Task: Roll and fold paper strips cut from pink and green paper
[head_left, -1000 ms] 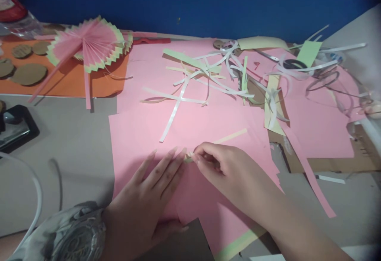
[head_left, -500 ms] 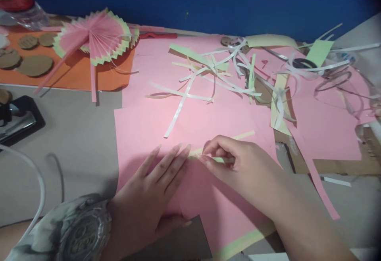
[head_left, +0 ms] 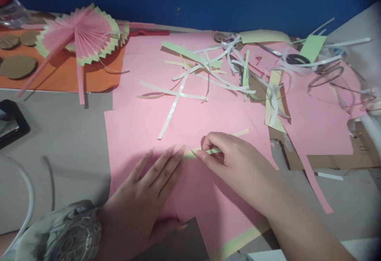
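My left hand (head_left: 151, 181) lies flat on a pink paper sheet (head_left: 205, 201), fingers stretched out and their tips at one end of a pale yellow-green strip. My right hand (head_left: 235, 162) is closed in a pinch on a thin green paper strip (head_left: 213, 150), just right of the left fingertips. A pale yellow strip end (head_left: 242, 133) sticks out beyond my right knuckles. How the strips are joined under my fingers is hidden. The sheet's lower edge carries a green and yellow border (head_left: 238, 242).
Loose white strips (head_left: 169, 118) and green scraps (head_left: 184, 53) lie ahead. A pleated pink paper fan (head_left: 79, 35) and cardboard discs (head_left: 18, 66) rest on orange paper (head_left: 101, 79). Scissors (head_left: 297, 59) sit right, among cut paper. A blue partition (head_left: 184, 3) stands behind.
The green strip, angled away below the pale strip before, now lies closer along it. My right fingertips have shifted slightly along the strip. My left hand stays flat; the whole view has shifted slightly.
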Tool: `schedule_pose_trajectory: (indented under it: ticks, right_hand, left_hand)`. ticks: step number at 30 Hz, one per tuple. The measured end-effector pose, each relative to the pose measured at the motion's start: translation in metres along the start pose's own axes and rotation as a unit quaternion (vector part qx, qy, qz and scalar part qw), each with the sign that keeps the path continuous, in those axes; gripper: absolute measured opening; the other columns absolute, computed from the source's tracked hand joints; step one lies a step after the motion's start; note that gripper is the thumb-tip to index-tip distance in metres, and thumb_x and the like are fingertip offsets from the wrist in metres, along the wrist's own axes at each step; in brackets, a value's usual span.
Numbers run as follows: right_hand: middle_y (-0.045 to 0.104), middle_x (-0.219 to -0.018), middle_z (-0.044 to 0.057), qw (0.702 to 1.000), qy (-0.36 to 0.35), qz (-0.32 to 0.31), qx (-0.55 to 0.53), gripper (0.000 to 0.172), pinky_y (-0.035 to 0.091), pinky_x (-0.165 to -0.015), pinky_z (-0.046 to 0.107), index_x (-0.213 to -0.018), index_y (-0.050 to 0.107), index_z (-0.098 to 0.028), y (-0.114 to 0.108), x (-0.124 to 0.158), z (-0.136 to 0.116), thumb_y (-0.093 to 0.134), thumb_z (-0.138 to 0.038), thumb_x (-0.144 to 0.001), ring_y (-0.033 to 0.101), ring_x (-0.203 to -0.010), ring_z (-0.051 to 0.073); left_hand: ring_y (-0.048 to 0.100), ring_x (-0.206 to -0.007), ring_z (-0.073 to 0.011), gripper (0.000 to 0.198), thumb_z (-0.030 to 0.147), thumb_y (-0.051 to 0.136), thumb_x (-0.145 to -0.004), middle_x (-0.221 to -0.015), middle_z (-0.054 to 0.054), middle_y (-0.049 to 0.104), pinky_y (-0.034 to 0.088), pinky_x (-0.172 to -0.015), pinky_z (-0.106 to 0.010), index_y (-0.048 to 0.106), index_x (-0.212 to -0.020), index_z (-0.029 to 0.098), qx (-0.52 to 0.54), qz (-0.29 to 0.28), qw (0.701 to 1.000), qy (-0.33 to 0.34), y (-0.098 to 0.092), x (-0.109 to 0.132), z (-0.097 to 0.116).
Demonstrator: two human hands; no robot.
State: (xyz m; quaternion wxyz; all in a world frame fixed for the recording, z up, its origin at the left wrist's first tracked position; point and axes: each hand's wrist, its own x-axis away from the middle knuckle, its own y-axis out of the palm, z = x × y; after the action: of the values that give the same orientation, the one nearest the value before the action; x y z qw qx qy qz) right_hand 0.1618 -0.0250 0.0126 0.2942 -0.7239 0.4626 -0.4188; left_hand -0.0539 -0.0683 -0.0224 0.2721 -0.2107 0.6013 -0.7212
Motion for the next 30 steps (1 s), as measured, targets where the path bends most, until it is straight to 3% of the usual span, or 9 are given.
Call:
schedule_pose_trajectory:
  ticks: [16, 24, 30]
  right_hand:
    - [0.052, -0.069, -0.004, 0.999, -0.031, -0.01, 0.007, 0.018, 0.029, -0.053, 0.025, -0.071, 0.042, -0.021, 0.0, 0.0, 0.001, 0.046, -0.019, -0.089, 0.044, -0.061, 0.012]
    - [0.049, -0.065, -0.003, 0.999, -0.036, -0.005, 0.031, 0.02, 0.027, -0.051, 0.026, -0.07, 0.041, -0.021, 0.0, -0.002, 0.0, 0.047, -0.023, -0.089, 0.043, -0.059, 0.012]
    - [0.051, -0.067, -0.003, 0.999, -0.033, -0.009, 0.023, 0.018, 0.027, -0.051, 0.026, -0.071, 0.043, -0.021, -0.001, -0.001, 0.001, 0.045, -0.02, -0.089, 0.045, -0.061, 0.012]
  left_hand:
    - [0.021, -0.138, -0.0256, 0.078, 0.063, 0.036, -0.085, -0.151, -0.01, 0.022, 0.006, -0.114, -0.042, 0.032, -0.141, 0.009, 0.013, 0.005, 1.0, 0.004, 0.0, 0.0, -0.002]
    - [0.017, -0.14, -0.0234, 0.078, 0.061, 0.034, -0.086, -0.153, -0.007, 0.017, 0.004, -0.115, -0.04, 0.021, -0.145, 0.01, 0.013, -0.023, 1.0, 0.008, -0.003, -0.012, -0.005]
    - [0.017, -0.14, -0.0249, 0.075, 0.061, 0.032, -0.087, -0.152, -0.01, 0.02, 0.003, -0.115, -0.041, 0.029, -0.142, 0.01, -0.005, -0.02, 1.0, 0.009, -0.002, -0.007, -0.003]
